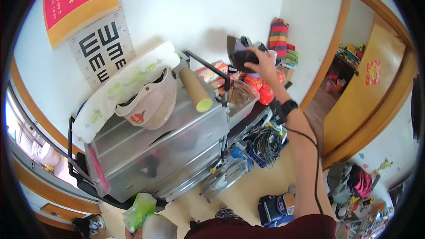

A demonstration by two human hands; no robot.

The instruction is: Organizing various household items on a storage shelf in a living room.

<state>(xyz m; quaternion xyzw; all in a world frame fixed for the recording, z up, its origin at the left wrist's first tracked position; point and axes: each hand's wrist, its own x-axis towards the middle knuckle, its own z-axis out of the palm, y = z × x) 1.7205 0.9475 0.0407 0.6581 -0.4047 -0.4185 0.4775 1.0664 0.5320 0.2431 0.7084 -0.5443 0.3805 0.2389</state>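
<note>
My right hand (264, 65) is stretched forward over the far right shelf. Its thumb and fingers are spread on a dark, glossy visor-like object (237, 53), which they seem to grip; the palm hides part of it. At the bottom edge, only a few fingers of my left hand (133, 234) show. They hold a green and white plastic bag (141, 209), with a pale grey object (160, 227) beside it, cut off by the frame. Before me, a white visor cap (149, 106) and a cardboard tube (195, 89) lie on a translucent plastic drawer unit (159, 152).
A long white padded piece (123, 89) lies behind the cap. Right of the drawers, a plastic bin (244, 106) and red packages (265, 91) crowd the shelf. Coiled black cables (266, 144) fill a blue basket below. A wooden door (365, 89) stands ajar. A cord trails from my right wrist.
</note>
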